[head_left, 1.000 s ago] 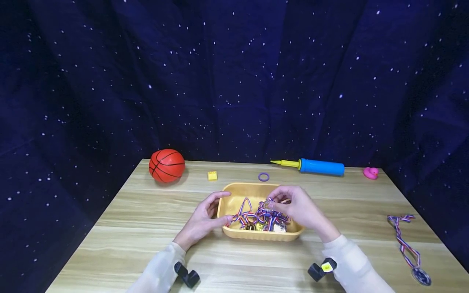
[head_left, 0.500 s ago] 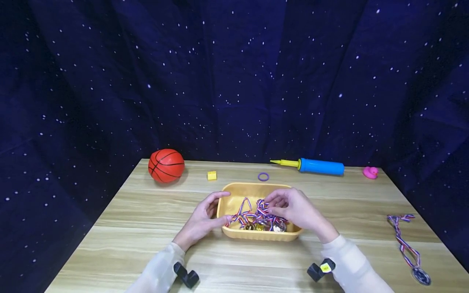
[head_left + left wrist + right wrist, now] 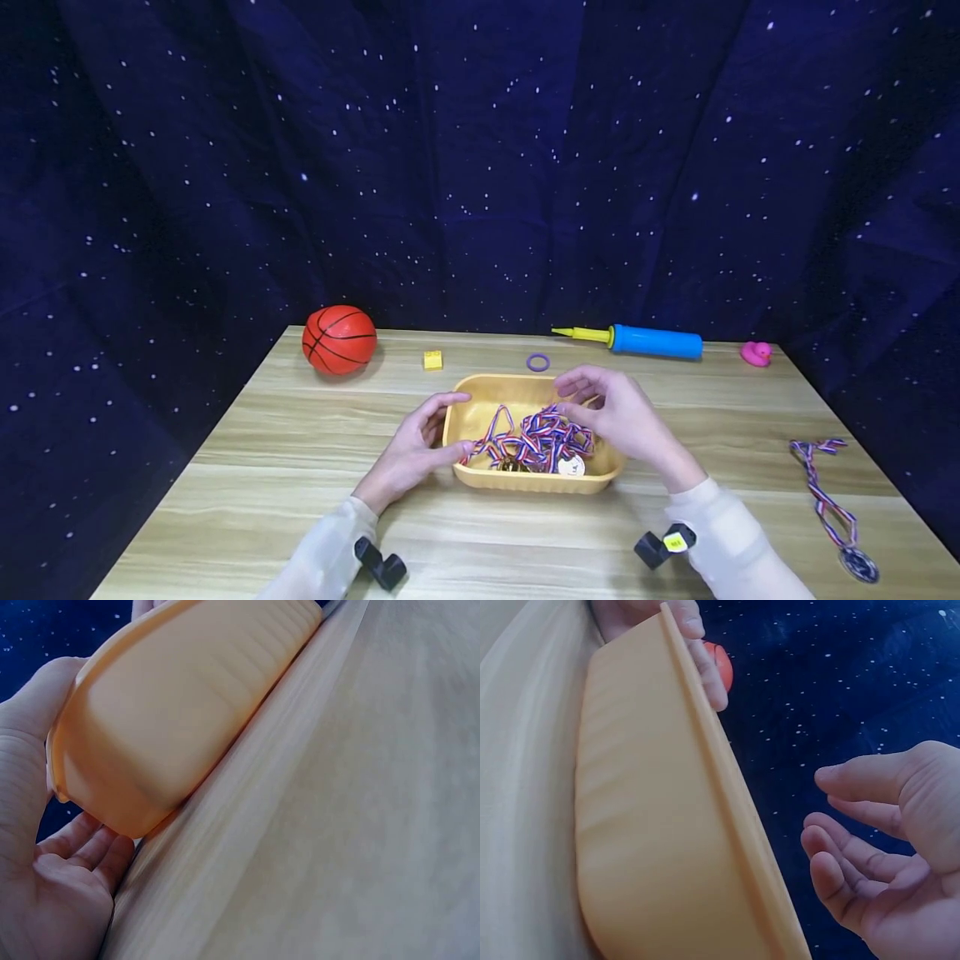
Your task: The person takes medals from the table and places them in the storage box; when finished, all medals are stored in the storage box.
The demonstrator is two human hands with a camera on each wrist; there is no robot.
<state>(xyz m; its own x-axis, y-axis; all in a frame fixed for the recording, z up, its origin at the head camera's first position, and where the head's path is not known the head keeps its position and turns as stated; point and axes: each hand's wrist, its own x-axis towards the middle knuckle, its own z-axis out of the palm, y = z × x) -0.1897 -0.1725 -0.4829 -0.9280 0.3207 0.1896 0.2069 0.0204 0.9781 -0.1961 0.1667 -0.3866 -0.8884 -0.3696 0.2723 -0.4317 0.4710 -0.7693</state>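
A yellow plastic bin [image 3: 517, 387] stands on the table, holding several medals with red, white and blue ribbons [image 3: 543, 433] in a tangle. One shiny medal [image 3: 572, 465] lies face up at the near right of the pile. My left hand [image 3: 416, 450] grips the bin's left end, thumb over the near rim; the left wrist view shows its fingers against the bin's wall [image 3: 172, 712]. Above the bin's right side is my right hand [image 3: 618, 412], its fingers loosely bent. In the right wrist view, nothing shows between that hand's thumb and fingers [image 3: 855, 847].
Another medal [image 3: 858, 564] with its ribbon stretched out lies at the table's right. Along the back are a red basketball [image 3: 339, 340], a yellow toy brick [image 3: 432, 360], a purple ring [image 3: 537, 362], a blue pump [image 3: 656, 342] and a pink rubber duck [image 3: 756, 353].
A medal that my right hand held over the bin has gone down into the pile. That hand has let go and shifted slightly up and right. The left hand stays on the bin.
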